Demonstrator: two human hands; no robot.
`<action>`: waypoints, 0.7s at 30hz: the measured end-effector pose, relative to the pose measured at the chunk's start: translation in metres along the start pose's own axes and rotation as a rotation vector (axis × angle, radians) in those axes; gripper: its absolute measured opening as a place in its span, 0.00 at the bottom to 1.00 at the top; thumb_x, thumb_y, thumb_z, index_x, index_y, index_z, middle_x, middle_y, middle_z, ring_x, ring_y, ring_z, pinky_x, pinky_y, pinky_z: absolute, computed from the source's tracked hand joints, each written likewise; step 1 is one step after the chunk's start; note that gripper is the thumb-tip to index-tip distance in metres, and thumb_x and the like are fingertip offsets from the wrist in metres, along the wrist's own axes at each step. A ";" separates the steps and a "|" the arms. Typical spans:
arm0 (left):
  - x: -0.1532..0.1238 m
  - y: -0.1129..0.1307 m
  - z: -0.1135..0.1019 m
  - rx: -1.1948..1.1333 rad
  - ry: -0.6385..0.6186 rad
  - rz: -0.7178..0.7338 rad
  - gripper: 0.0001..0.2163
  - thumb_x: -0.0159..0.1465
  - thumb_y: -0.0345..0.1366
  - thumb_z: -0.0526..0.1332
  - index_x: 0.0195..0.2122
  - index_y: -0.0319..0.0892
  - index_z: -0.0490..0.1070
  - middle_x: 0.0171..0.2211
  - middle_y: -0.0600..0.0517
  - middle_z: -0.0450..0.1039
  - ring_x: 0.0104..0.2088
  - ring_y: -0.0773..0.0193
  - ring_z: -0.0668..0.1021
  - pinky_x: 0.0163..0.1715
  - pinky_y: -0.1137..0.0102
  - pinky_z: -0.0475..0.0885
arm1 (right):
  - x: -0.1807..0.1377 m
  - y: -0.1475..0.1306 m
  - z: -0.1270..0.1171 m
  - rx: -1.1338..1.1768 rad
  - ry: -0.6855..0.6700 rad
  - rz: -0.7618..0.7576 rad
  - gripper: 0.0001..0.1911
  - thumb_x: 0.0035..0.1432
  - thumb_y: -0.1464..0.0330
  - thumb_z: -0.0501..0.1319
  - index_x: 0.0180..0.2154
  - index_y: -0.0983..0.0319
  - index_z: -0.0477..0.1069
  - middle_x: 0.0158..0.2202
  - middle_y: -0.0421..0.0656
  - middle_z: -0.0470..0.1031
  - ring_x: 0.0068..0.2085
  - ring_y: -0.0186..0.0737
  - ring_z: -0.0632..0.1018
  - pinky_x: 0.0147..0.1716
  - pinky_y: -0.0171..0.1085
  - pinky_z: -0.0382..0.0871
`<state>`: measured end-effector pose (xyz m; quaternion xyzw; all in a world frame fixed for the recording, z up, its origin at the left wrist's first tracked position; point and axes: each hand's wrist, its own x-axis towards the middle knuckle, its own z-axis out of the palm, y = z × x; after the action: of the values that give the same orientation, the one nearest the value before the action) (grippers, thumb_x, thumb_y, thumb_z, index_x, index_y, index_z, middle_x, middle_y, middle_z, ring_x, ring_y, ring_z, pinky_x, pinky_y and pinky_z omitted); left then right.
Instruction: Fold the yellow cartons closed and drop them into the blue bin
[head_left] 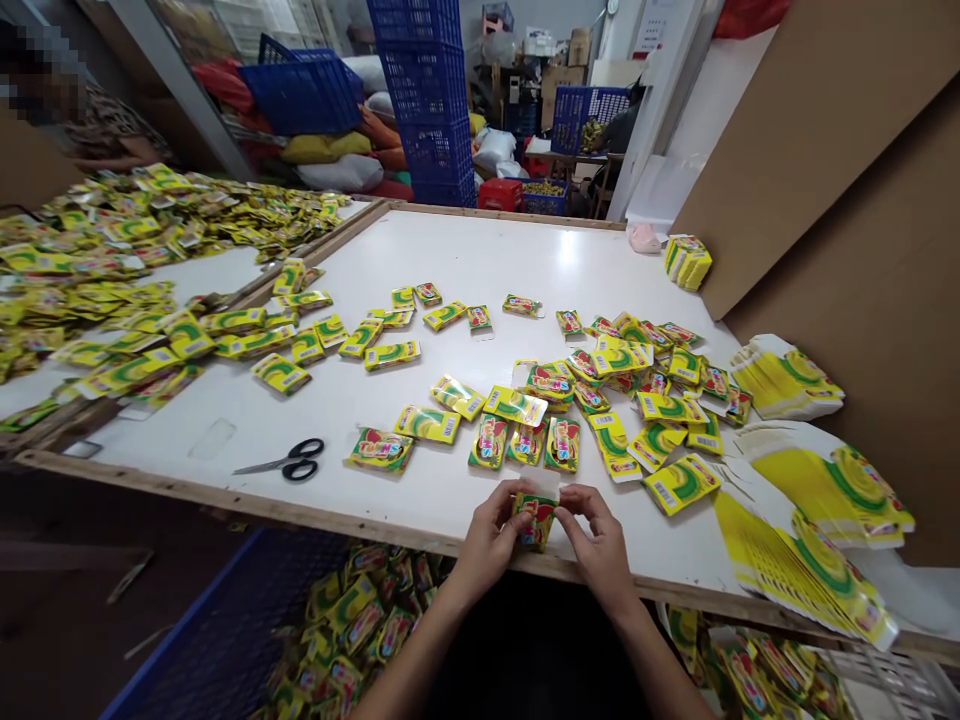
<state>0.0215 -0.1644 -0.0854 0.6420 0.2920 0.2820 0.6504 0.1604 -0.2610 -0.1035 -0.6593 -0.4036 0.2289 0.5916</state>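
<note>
Between my two hands, at the table's front edge, is a small yellow and green printed box [537, 520] with its white top flap standing up. My left hand [491, 535] grips its left side, thumb on the front. On the other side my right hand [600, 545] pinches the right edge with thumb and fingers. Just beyond, several similar small boxes [488, 441] lie on the white table. To the right fan out stacks of flat yellow cartons [795, 560].
Black-handled scissors [289, 462] lie at the left front. A big heap of boxes [150, 230] covers the adjoining table, where another person [112, 125] sits. Below the edge, a blue crate [217, 610] holds more boxes. Cardboard [840, 180] stands upright at right; blue crates [424, 100] are stacked behind.
</note>
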 end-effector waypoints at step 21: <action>0.001 0.005 -0.004 0.174 0.020 0.087 0.11 0.63 0.36 0.59 0.46 0.43 0.73 0.44 0.47 0.77 0.46 0.57 0.77 0.47 0.64 0.72 | 0.001 -0.005 0.015 -0.050 0.087 -0.155 0.11 0.60 0.67 0.60 0.45 0.59 0.70 0.40 0.45 0.78 0.41 0.42 0.79 0.42 0.41 0.74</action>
<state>0.0193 -0.1604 -0.0800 0.7053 0.2938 0.2900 0.5763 0.1484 -0.2513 -0.1009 -0.6500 -0.4327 0.1436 0.6080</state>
